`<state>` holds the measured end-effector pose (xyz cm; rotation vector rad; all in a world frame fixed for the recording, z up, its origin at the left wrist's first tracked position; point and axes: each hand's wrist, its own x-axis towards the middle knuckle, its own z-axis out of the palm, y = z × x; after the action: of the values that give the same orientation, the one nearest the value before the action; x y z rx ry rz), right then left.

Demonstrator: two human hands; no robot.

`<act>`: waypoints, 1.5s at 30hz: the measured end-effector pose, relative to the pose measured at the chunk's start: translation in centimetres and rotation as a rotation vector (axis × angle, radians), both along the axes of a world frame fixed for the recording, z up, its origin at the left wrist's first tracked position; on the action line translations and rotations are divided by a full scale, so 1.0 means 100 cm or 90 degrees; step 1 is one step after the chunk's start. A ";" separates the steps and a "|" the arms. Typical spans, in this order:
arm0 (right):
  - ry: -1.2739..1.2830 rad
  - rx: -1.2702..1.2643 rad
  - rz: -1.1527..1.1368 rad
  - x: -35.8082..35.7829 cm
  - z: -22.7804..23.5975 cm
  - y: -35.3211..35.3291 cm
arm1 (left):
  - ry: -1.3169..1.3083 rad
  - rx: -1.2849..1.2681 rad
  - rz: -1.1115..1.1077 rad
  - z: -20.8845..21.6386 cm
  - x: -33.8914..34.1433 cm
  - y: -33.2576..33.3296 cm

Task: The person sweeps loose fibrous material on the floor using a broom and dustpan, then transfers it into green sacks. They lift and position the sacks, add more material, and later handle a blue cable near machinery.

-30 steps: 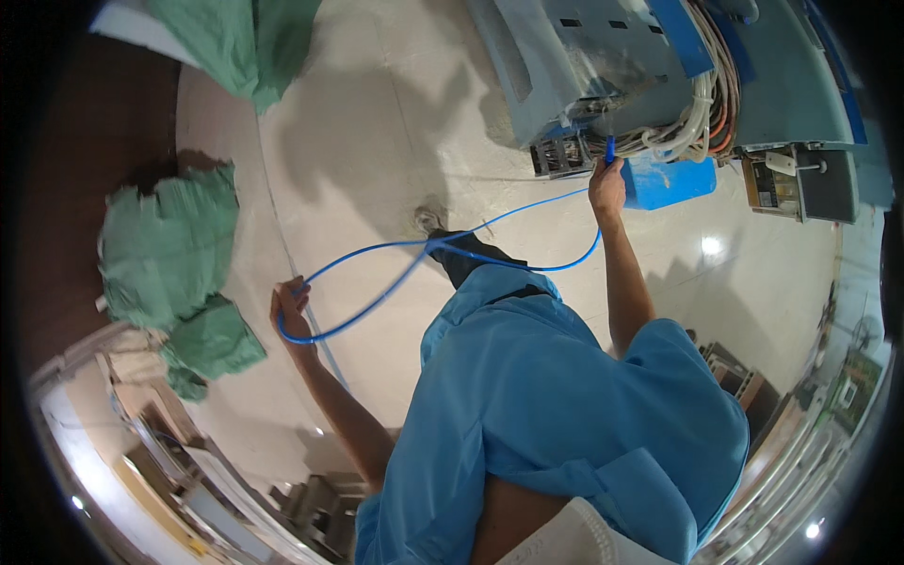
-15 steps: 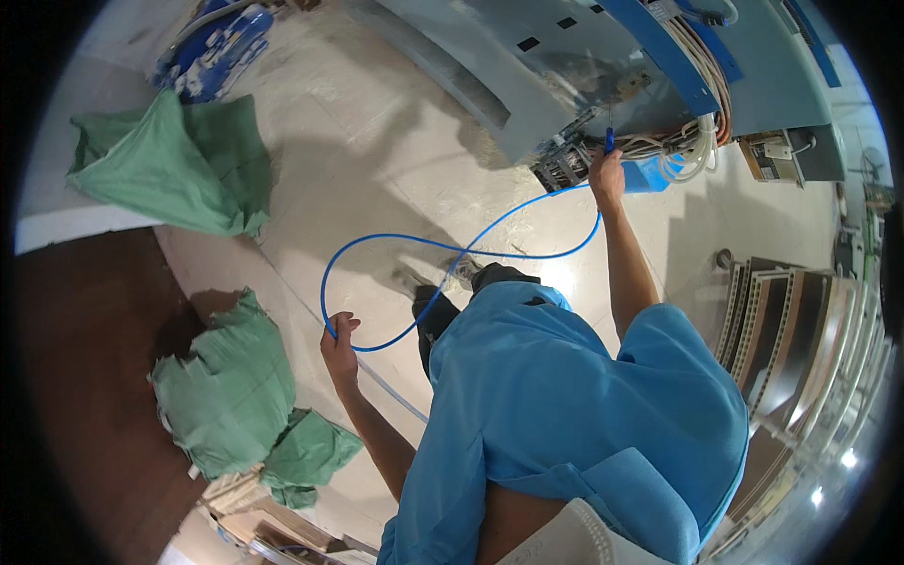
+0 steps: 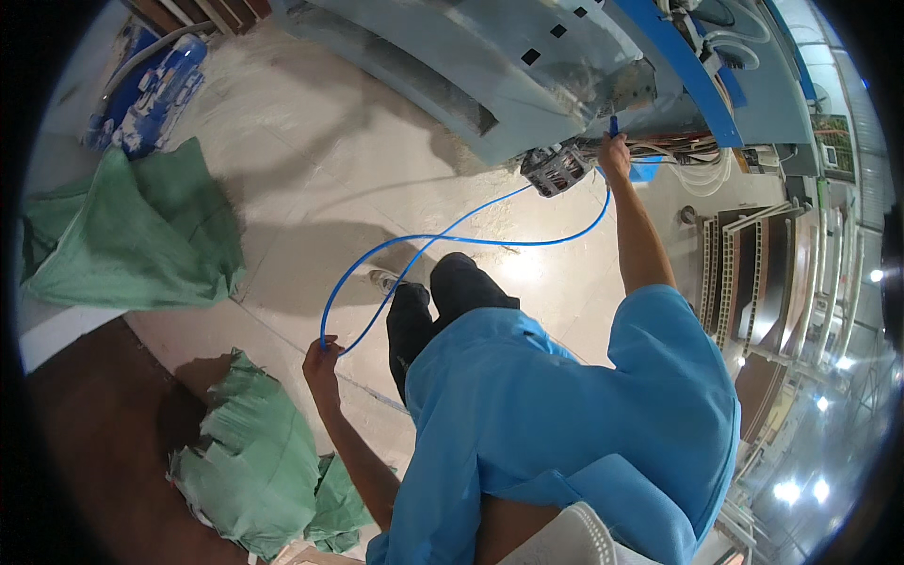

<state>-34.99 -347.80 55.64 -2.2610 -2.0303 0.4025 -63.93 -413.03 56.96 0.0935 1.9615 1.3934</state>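
Note:
A thin blue air hose (image 3: 527,244) crosses over itself in front of my legs. Its loop passes through my left hand (image 3: 321,365), whose fingers are closed on it at the left. Far off at the right, my right hand (image 3: 616,160) grips a blue air blow gun (image 3: 614,124), its upper end showing above the fist. The hose runs up to that hand. Just beside it, a slotted metal unit (image 3: 556,169) sits at the lower edge of a grey machine (image 3: 452,71). The other hose run goes behind this unit.
Green cloth sacks (image 3: 132,231) stand at the left, near a brown board (image 3: 94,443). Blue wrapped material (image 3: 155,89) lies at the far left. Cables (image 3: 697,169) hang under the machine. On the right stands a rack of panels (image 3: 753,273).
The view has shifted, and the sacks and machine sit differently in it. The hose loop by my left hand is narrower. Both hands keep their hold.

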 end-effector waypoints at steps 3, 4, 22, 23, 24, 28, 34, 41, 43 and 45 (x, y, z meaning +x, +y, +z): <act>-0.016 -0.004 -0.066 -0.008 -0.013 0.026 | -0.022 -0.100 -0.143 -0.018 -0.019 0.005; -0.034 -0.006 -0.083 -0.009 -0.018 0.035 | -0.034 -0.153 -0.186 -0.023 -0.022 0.010; -0.103 0.004 -0.116 -0.005 -0.108 0.172 | -0.110 -0.206 -0.298 -0.022 -0.049 0.122; -0.114 -0.021 -0.083 0.001 -0.117 0.182 | -0.101 -0.218 -0.306 -0.024 -0.053 0.124; -0.127 -0.080 -0.061 0.003 -0.122 0.197 | -0.103 -0.220 -0.308 -0.025 -0.057 0.124; -0.170 -0.117 -0.029 0.012 -0.131 0.246 | -0.107 -0.223 -0.301 -0.031 -0.065 0.129; -0.211 -0.127 0.094 0.024 -0.136 0.305 | -0.139 -0.242 -0.328 -0.040 -0.071 0.151; 0.179 0.055 -0.270 0.080 -0.167 0.357 | -0.116 -0.255 -0.374 -0.041 -0.070 0.187; 0.099 0.014 -0.190 0.087 -0.179 0.347 | -0.127 -0.206 -0.370 -0.039 -0.068 0.193; -0.003 -0.034 -0.050 0.082 -0.184 0.327 | -0.130 -0.155 -0.358 -0.039 -0.068 0.195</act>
<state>-26.83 -315.06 37.26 -2.3657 -1.9491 0.4501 -70.70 -393.53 53.05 0.3465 1.7365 0.7648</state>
